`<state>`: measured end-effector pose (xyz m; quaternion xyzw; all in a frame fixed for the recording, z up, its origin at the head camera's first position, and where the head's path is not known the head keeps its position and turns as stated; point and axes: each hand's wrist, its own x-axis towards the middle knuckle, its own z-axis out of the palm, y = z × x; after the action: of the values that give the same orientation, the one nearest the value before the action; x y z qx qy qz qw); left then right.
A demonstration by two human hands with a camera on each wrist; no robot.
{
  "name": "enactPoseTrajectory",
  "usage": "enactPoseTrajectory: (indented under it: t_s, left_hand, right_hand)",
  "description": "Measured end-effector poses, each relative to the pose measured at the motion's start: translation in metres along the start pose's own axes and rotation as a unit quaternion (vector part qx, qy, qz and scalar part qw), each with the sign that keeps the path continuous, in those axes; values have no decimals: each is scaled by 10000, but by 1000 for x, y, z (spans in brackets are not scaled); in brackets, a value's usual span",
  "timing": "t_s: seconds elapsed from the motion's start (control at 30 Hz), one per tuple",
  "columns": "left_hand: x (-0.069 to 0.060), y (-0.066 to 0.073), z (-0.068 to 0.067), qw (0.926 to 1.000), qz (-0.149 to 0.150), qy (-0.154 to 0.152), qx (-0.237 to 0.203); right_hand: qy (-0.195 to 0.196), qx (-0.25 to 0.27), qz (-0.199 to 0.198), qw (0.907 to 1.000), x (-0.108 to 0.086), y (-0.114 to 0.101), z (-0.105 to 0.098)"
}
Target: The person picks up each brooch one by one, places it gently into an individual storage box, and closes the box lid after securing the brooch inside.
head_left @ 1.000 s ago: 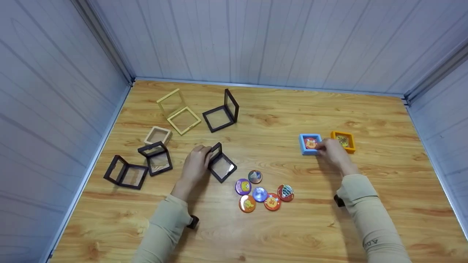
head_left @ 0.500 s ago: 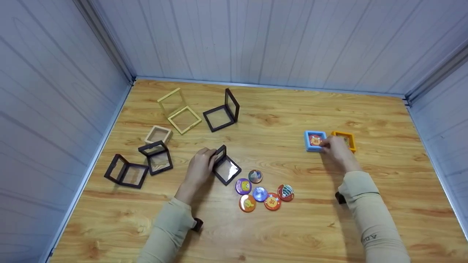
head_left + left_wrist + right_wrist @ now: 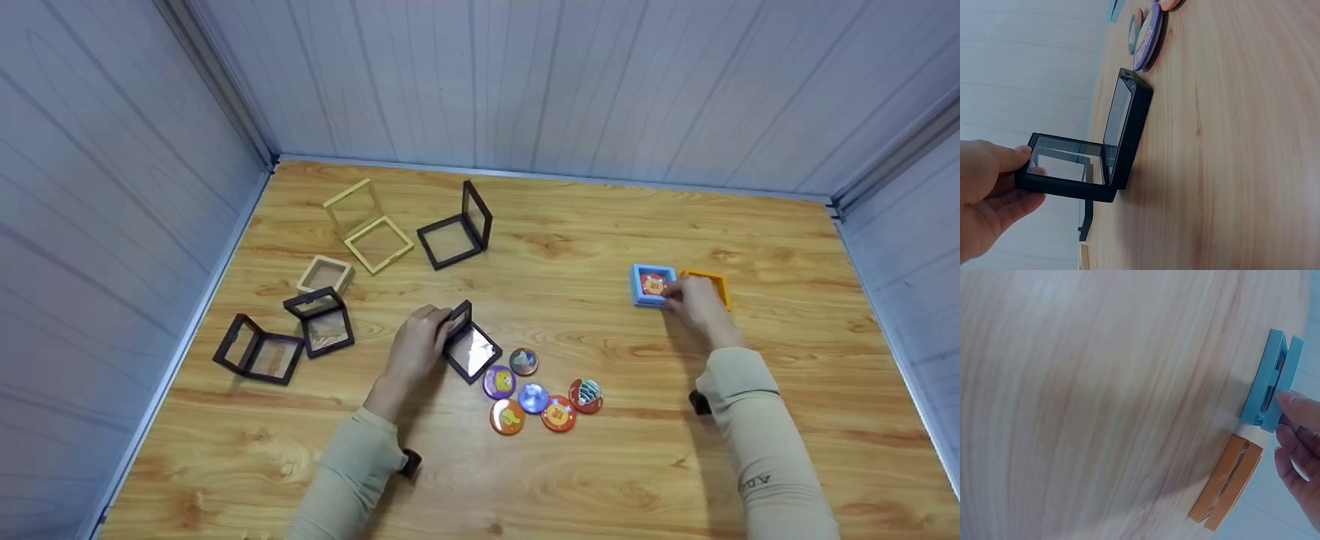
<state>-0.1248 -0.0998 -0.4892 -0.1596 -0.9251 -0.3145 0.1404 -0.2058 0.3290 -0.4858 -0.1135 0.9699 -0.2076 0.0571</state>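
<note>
Pinching the raised leaf of a black frame point(image 3: 1067, 190), the left hand point(image 3: 985, 197) sets its thumb point(image 3: 1015, 157) on one face and curls its fingers point(image 3: 1021, 207) behind the other, leaving a gap no wider than the leaf. The hinge sits at the end of that leaf away from the fingertips, and the lower leaf runs on from it at an angle, low by the table point(image 3: 480, 480); I cannot tell whether it lies fully flat. Past the lower leaf, on the side away from these fingers, is a purple badge point(image 3: 499, 382), near but apart, with other round badges point(image 3: 559, 414) about it. Left of the same fingers stand two more opened black frames point(image 3: 324, 332) and a beige frame point(image 3: 301, 286); farther off, ahead of them, are a gold frame point(image 3: 380, 268) and another black one. The right hand point(image 3: 696, 300) grips the edge of a blue frame point(image 3: 1261, 377), thumb on its upper leaf, forefinger close behind and partly hidden, the lower fingers bent loosely. Under this grip the blue leaves stand slightly parted, a red badge point(image 3: 652, 284) inside. Just beside these fingers lies an orange frame point(image 3: 1216, 481).
</note>
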Motion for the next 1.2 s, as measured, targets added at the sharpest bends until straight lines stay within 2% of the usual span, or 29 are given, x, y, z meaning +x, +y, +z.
enactPoseTrajectory:
  t_s: [0.23,0.47,0.8,0.97,1.2]
  left_hand:
    - [0,0,2,10000,-6,17,-29]
    - [0,0,2,10000,-2,28,-76]
    - [-1,0,3,9999,-5,37,-122]
    - [-1,1,2,9999,-48,25,-147]
    - [-1,2,2,9998,-107,2,-186]
  right_hand:
    - [-20,60,56,10000,0,-1,0]
    - [296,13,-57,9995,-2,-14,4]
    - [591,336,-927,9934,-4,-50,23]
    - [416,290,-1356,9895,-6,-73,33]
    - [17,410,-1498,9879,-12,-101,43]
